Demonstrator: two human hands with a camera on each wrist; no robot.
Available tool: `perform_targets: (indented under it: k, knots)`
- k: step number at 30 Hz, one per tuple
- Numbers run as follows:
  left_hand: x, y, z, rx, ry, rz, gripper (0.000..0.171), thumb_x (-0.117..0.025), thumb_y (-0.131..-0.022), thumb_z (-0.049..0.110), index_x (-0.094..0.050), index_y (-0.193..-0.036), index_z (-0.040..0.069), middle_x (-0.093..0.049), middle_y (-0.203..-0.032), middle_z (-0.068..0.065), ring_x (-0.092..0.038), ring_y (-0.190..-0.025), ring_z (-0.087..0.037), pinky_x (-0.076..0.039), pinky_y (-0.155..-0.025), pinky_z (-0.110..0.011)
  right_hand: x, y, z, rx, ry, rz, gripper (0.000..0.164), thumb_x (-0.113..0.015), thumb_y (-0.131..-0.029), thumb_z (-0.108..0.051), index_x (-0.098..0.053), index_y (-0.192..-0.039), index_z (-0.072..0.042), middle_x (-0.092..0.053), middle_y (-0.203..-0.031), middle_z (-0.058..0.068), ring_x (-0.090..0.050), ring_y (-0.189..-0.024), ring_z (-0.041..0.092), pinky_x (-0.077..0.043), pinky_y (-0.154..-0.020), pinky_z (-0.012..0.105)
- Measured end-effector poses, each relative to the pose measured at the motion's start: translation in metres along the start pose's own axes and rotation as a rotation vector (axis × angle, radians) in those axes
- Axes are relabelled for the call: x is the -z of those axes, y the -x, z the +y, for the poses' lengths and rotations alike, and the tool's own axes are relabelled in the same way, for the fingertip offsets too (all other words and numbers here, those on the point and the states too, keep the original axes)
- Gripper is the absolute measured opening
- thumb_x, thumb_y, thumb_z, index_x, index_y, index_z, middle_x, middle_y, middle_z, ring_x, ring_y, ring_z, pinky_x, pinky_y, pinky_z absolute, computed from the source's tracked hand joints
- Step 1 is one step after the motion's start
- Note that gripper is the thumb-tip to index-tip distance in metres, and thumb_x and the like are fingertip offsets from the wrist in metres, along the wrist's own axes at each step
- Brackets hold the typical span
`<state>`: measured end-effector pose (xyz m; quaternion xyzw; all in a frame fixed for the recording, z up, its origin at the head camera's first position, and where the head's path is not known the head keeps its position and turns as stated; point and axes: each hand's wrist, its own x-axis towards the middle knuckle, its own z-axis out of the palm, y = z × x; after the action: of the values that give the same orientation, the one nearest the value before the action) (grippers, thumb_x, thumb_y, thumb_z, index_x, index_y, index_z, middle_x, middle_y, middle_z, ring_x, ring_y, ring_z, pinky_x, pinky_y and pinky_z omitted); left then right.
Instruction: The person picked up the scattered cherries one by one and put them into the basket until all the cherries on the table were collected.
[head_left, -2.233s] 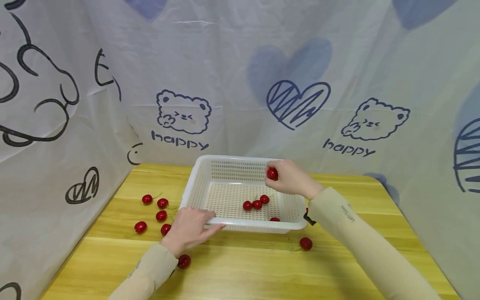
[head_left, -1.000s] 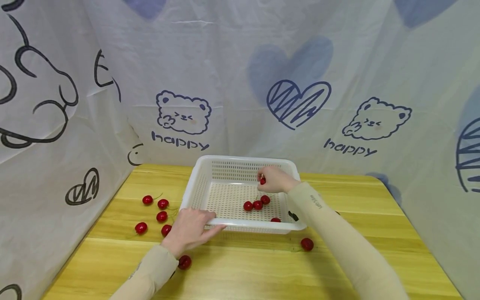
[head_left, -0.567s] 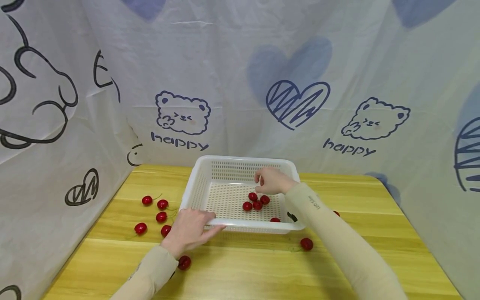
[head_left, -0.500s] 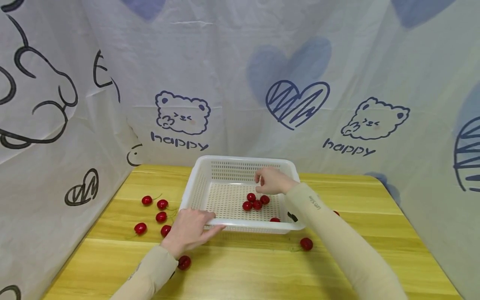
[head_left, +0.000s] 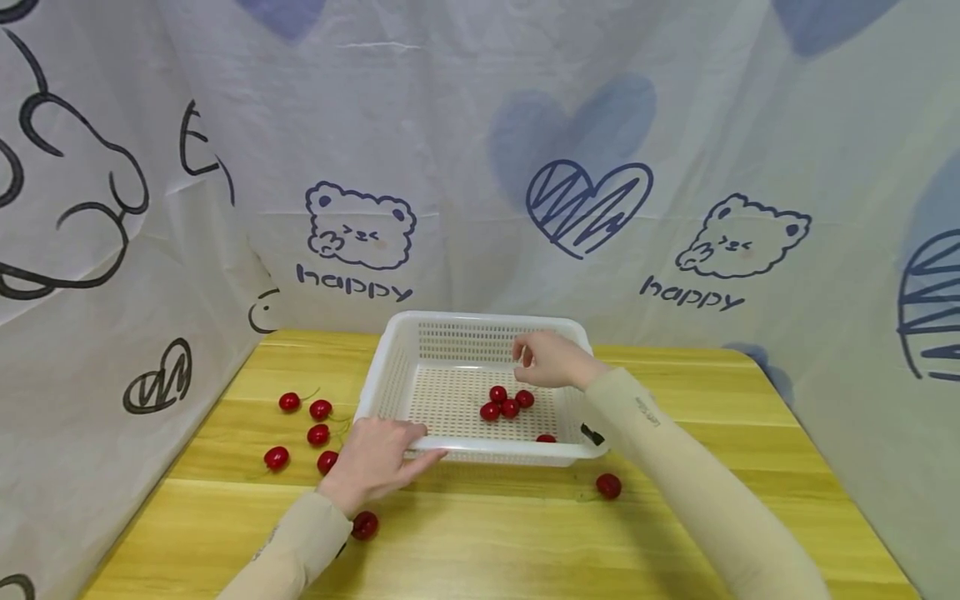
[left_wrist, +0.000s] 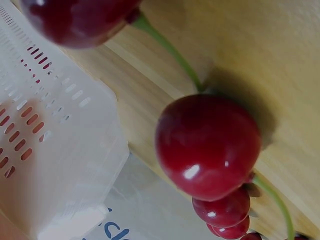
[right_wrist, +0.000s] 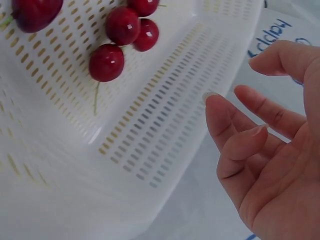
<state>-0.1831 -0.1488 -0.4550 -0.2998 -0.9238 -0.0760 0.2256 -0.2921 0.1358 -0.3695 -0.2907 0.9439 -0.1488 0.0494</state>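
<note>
A white plastic basket (head_left: pixel 480 450) with slotted walls stands on the wooden table. My left hand (head_left: pixel 375 460) grips its front left rim, thumb along the outer front; through the wall slots in the left wrist view, skin shows. Above the right part of the basket, my right hand (head_left: pixel 553 360) hovers with loosely bent fingers and nothing between them, as the right wrist view (right_wrist: pixel 270 145) confirms. Below it, several red cherries lie bunched on the basket floor, one of them a cherry (head_left: pixel 498 394) at the back. Another cherry (head_left: pixel 546 438) is partly hidden by the front rim.
Several stemmed cherries, such as one cherry (head_left: pixel 277 458), lie left of the basket. One cherry (head_left: pixel 364 525) sits beside the left sleeve, another cherry (head_left: pixel 608 486) in front of the basket's right corner. A printed white curtain (head_left: pixel 465 167) hangs behind the table (head_left: pixel 510 542).
My right hand moved left over the basket and let go of a cherry, which dropped beside the others and rolled slightly. The left hand stayed on the rim.
</note>
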Motion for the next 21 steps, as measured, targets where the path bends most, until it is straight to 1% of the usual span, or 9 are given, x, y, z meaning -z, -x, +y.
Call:
perform_targets:
  k: [4, 8, 12, 15, 17, 21]
  knots:
    - [0.000, 0.000, 0.000, -0.004, -0.002, 0.008, 0.040, -0.052, -0.088, 0.059, -0.068, -0.083, 0.023, -0.068, -0.069, 0.008, -0.045, -0.047, -0.002, -0.036, -0.042, -0.020, 0.006, 0.010, -0.005, 0.010, 0.011, 0.036, 0.021, -0.064, -0.082, -0.022, -0.062, -0.100, -0.011, -0.063, -0.089, 0.002, -0.057, -0.080, 0.017, -0.050, -0.072, 0.033]
    - [-0.001, 0.000, 0.000, -0.012, 0.002, 0.019, 0.040, -0.053, -0.087, 0.059, -0.068, -0.083, 0.023, -0.067, -0.069, 0.008, -0.044, -0.047, -0.002, -0.035, -0.042, -0.020, 0.011, 0.022, -0.007, 0.032, -0.004, 0.077, 0.019, -0.063, -0.083, -0.020, -0.062, -0.099, -0.010, -0.064, -0.090, 0.002, -0.059, -0.081, 0.019, -0.051, -0.072, 0.033]
    - [-0.001, 0.000, -0.001, -0.013, 0.004, 0.017, 0.039, -0.052, -0.088, 0.059, -0.068, -0.083, 0.024, -0.067, -0.069, 0.009, -0.044, -0.048, -0.001, -0.036, -0.043, -0.020, 0.012, 0.035, -0.005, 0.063, -0.038, 0.131, 0.016, -0.062, -0.084, -0.016, -0.062, -0.097, -0.008, -0.064, -0.090, 0.004, -0.059, -0.076, 0.018, -0.051, -0.068, 0.032]
    - [-0.001, 0.000, -0.001, -0.005, 0.010, 0.012, 0.038, -0.053, -0.088, 0.059, -0.067, -0.081, 0.024, -0.065, -0.067, 0.010, -0.043, -0.047, -0.002, -0.035, -0.042, -0.020, 0.012, 0.046, -0.002, 0.061, -0.063, 0.164, 0.017, -0.062, -0.084, -0.015, -0.062, -0.100, -0.007, -0.064, -0.093, 0.005, -0.057, -0.072, 0.015, -0.051, -0.067, 0.030]
    - [-0.001, 0.000, -0.001, 0.001, 0.012, 0.007, 0.038, -0.053, -0.087, 0.059, -0.066, -0.080, 0.024, -0.063, -0.065, 0.011, -0.042, -0.047, -0.002, -0.034, -0.042, -0.020, 0.011, 0.053, 0.001, 0.052, -0.074, 0.184, 0.020, -0.062, -0.084, -0.016, -0.061, -0.103, -0.007, -0.064, -0.097, 0.007, -0.057, -0.075, 0.016, -0.051, -0.069, 0.031]
    - [-0.001, 0.000, 0.001, 0.001, 0.013, 0.007, 0.038, -0.053, -0.087, 0.059, -0.065, -0.079, 0.024, -0.061, -0.063, 0.011, -0.042, -0.047, -0.002, -0.032, -0.041, -0.019, 0.010, 0.069, 0.007, 0.026, -0.088, 0.240, 0.025, -0.063, -0.085, -0.017, -0.060, -0.107, -0.006, -0.064, -0.104, 0.009, -0.058, -0.084, 0.021, -0.052, -0.075, 0.034]
